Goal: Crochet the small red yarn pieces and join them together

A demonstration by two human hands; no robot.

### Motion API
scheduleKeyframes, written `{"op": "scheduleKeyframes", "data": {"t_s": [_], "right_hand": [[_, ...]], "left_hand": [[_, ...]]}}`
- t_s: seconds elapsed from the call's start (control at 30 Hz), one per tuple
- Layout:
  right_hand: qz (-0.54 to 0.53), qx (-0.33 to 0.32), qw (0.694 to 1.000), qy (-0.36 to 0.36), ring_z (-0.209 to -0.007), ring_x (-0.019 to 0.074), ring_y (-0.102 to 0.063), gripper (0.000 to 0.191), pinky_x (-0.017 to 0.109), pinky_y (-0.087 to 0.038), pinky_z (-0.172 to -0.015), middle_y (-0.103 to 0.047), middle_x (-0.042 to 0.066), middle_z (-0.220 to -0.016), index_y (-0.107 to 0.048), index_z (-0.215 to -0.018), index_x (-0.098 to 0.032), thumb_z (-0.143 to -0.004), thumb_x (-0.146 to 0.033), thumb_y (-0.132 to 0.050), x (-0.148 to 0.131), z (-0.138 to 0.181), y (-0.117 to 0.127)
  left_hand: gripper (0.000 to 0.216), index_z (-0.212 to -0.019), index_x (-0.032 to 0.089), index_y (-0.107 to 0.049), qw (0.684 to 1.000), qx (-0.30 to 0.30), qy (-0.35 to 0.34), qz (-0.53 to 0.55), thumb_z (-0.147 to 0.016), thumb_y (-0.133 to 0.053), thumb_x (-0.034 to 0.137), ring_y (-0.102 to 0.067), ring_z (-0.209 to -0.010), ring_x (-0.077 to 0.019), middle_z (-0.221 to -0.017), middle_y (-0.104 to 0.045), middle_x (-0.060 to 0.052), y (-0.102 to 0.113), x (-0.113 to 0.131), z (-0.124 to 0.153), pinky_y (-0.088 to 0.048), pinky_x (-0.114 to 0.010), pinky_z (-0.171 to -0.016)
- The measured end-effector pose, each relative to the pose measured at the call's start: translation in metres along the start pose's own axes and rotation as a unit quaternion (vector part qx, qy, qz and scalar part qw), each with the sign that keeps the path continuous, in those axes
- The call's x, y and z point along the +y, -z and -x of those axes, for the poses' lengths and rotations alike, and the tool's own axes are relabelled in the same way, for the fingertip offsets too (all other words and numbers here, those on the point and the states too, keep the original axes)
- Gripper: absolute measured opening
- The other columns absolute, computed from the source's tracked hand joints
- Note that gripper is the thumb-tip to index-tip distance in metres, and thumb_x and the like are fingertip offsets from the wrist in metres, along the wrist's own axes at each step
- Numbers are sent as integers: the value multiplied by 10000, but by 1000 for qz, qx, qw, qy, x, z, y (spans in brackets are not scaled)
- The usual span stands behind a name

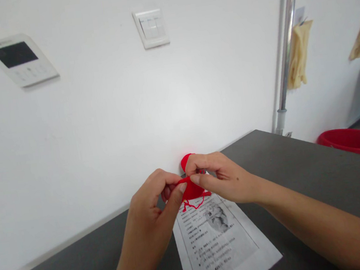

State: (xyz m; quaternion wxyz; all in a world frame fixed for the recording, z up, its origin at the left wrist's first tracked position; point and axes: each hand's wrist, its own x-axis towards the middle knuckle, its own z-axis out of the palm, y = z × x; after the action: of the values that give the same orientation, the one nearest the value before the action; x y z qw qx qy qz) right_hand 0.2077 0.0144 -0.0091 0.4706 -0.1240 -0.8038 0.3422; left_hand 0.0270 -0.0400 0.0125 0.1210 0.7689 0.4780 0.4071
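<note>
A small red yarn piece [193,190], which looks knitted or crocheted, is stretched between my two hands over the table. My left hand [154,206] pinches its left edge between thumb and fingers. From the right, my right hand [223,177] pinches its upper edge, fingertips close to those of the left. A loose red yarn strand [197,206] dangles below the piece. Behind my right fingers, a red ball of yarn [187,162] rests near the wall, partly hidden. Beneath my hands lies a printed sheet of paper [227,252] with a grey picture on it.
The dark grey table [304,181] meets a white wall. On the wall are an intercom panel [20,60] and a light switch [153,28]. To the right stand a metal pole [284,65], hanging yellow gloves [301,56] and a red basin [354,142] beyond the table edge.
</note>
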Motion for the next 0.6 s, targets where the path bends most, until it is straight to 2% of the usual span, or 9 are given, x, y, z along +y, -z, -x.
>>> {"op": "scheduleKeyframes", "data": {"t_s": [0.17,0.6], "right_hand": [[18,-3,1000,3,-607,93,-416,145,233,-340,-575,-464,-37,-655,-482,-707,-179,-833,-112,-455,-1,0,1],[15,-10,999,-32,-609,105,-405,116,245,-322,-581,-452,-36,-644,-460,-707,-188,-811,-138,-447,-2,0,0]], "left_hand": [[179,-736,219,-631,1000,3,-27,-9,-884,-534,196,-521,-595,-117,-651,-571,41,-1,2,0,-400,-245,-553],[175,-753,225,-634,998,6,-46,-40,-889,-540,170,-529,-589,-112,-661,-581,44,0,4,1,-405,-237,-542]]}}
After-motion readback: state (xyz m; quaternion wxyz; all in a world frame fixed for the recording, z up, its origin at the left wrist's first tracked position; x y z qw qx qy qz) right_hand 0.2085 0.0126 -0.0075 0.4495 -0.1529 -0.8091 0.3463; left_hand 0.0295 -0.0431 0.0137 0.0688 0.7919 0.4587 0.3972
